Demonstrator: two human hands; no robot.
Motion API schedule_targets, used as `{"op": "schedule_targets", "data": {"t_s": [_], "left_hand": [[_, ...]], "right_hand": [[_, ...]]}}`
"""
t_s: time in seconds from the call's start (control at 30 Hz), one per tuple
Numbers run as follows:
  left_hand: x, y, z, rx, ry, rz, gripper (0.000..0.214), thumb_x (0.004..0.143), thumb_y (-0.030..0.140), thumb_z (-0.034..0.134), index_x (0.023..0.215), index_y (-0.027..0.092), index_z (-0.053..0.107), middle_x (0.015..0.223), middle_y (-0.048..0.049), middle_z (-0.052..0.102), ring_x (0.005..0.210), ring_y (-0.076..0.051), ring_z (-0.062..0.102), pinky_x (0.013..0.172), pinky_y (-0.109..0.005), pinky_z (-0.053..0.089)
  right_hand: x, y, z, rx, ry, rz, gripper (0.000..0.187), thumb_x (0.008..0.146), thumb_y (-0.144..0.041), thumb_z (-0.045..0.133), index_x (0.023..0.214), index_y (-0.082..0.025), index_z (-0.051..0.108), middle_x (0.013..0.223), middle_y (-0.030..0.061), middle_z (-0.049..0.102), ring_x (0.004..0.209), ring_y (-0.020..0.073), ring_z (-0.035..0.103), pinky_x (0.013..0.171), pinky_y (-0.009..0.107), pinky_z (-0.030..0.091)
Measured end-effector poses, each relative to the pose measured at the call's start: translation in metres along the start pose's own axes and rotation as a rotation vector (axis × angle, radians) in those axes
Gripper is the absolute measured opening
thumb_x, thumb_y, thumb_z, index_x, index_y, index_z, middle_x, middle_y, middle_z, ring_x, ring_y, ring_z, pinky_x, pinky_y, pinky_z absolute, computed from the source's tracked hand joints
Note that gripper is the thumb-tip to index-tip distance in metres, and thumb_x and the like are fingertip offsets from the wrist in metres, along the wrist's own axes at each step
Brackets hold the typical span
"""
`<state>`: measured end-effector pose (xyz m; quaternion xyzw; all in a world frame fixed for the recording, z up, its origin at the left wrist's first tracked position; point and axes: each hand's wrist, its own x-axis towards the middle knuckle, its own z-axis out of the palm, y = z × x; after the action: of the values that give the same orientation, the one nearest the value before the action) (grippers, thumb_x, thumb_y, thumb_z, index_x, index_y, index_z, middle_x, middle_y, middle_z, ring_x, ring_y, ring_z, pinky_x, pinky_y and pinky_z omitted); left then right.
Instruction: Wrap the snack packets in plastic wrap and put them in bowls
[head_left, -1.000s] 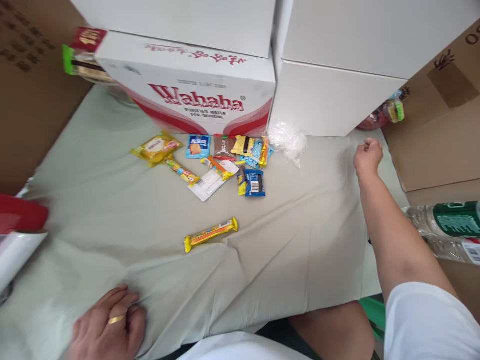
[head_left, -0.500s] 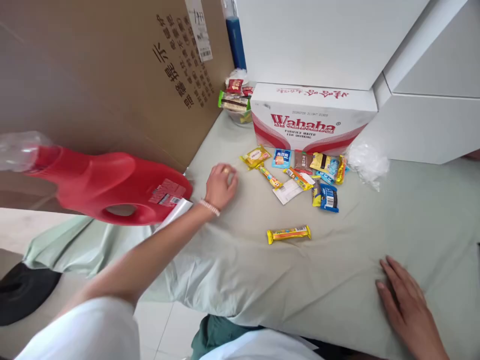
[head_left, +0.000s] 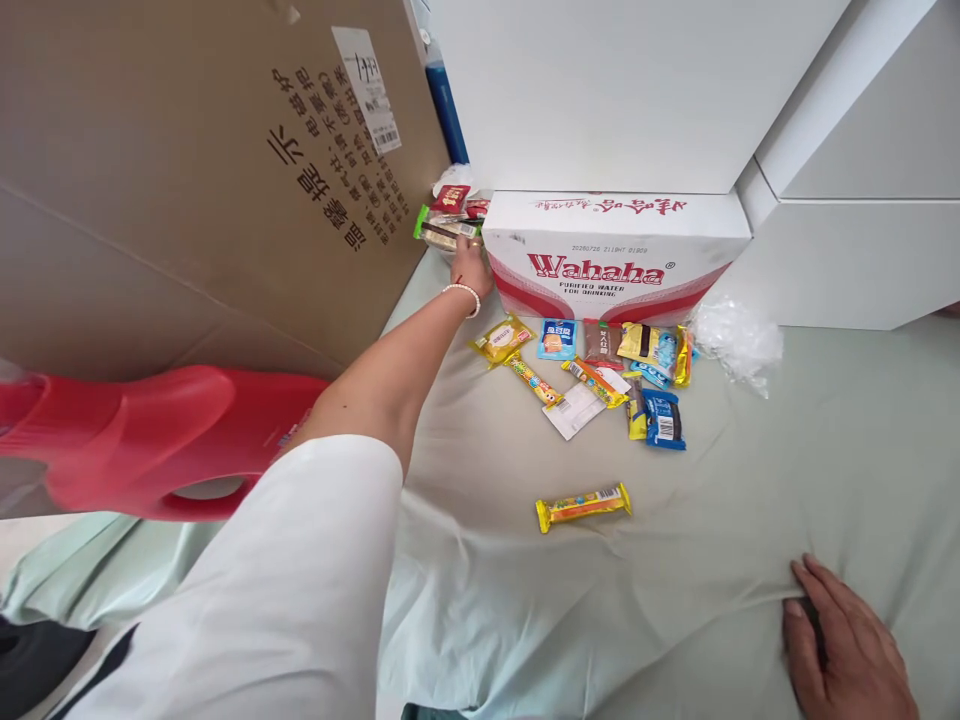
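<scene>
My left hand (head_left: 472,268) reaches far back to the corner between the brown cardboard box (head_left: 187,150) and the white Wahaha carton (head_left: 615,255). It is just below a small heap of snack packs (head_left: 448,215) there; its fingers are hidden. My right hand (head_left: 844,650) lies flat on the pale green cloth (head_left: 675,600) at the near right, fingers stretched out and holding nothing. A cluster of several snack packets (head_left: 600,365) lies in front of the carton. One yellow bar (head_left: 583,506) lies alone, closer to me.
A red jug (head_left: 150,440) lies on its side at the left edge. Crumpled clear plastic (head_left: 739,335) sits right of the snacks. Large white boxes (head_left: 825,230) stand behind the carton. A blue bottle (head_left: 448,105) stands in the back corner.
My left hand has moved from the cloth beside the snack cluster back to the corner by the carton. My right hand has stayed on the cloth at the near right.
</scene>
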<state>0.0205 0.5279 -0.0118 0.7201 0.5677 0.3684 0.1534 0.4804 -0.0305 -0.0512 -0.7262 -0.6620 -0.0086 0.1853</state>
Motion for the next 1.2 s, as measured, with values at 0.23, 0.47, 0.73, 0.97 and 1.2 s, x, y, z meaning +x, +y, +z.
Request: {"op": "schedule_targets", "data": {"t_s": [0.23,0.47,0.73,0.97,1.2], "left_hand": [[-0.046,-0.014,-0.025,0.112,0.216,-0.193,0.008,0.093,0.018,0.060,0.085,0.017,0.060,0.120,-0.0139,0.062,0.111,-0.025,0.062,0.104,-0.041,0.048],[-0.142,0.005,-0.047,0.160,0.222,-0.029,0.022,0.098,0.038,0.054,0.090,0.022,0.067,0.103,-0.0101,0.065,0.100,-0.024,0.066,0.094,-0.037,0.053],[-0.266,0.072,-0.051,0.144,0.128,0.112,0.034,0.103,0.047,0.048,0.097,0.020,0.069,0.105,-0.0117,0.068,0.100,-0.024,0.067,0.093,-0.039,0.054],[-0.323,0.160,-0.025,-0.018,0.014,0.188,0.023,0.103,0.037,0.053,0.097,0.025,0.071,0.104,-0.0074,0.070,0.099,-0.019,0.068,0.092,-0.033,0.054],[-0.257,0.241,0.003,-0.879,0.146,-0.587,0.014,0.088,0.018,0.071,0.079,0.020,0.060,0.071,0.0051,0.053,0.055,-0.006,0.042,0.055,-0.019,0.037]], "right_hand": [[0.000,0.000,0.002,0.011,0.032,-0.021,0.055,0.105,-0.042,0.045,0.153,-0.016,0.054,0.147,0.0177,0.061,0.129,0.0402,0.061,0.117,0.064,0.044],[0.000,0.002,0.008,0.062,0.104,-0.033,0.049,0.105,-0.040,0.047,0.143,-0.013,0.061,0.143,0.0182,0.064,0.129,0.0367,0.062,0.118,0.060,0.045],[0.002,0.000,0.013,0.091,0.160,-0.050,0.045,0.106,-0.039,0.045,0.136,-0.011,0.064,0.139,0.0195,0.067,0.127,0.0352,0.063,0.117,0.059,0.045],[0.003,0.001,0.016,0.095,0.177,-0.053,0.041,0.106,-0.034,0.045,0.134,-0.012,0.065,0.138,0.0195,0.068,0.127,0.0341,0.063,0.116,0.058,0.046],[0.003,0.000,0.019,0.125,0.188,-0.034,0.038,0.105,-0.029,0.044,0.130,-0.011,0.067,0.137,0.0200,0.068,0.127,0.0328,0.061,0.115,0.058,0.046]]}}
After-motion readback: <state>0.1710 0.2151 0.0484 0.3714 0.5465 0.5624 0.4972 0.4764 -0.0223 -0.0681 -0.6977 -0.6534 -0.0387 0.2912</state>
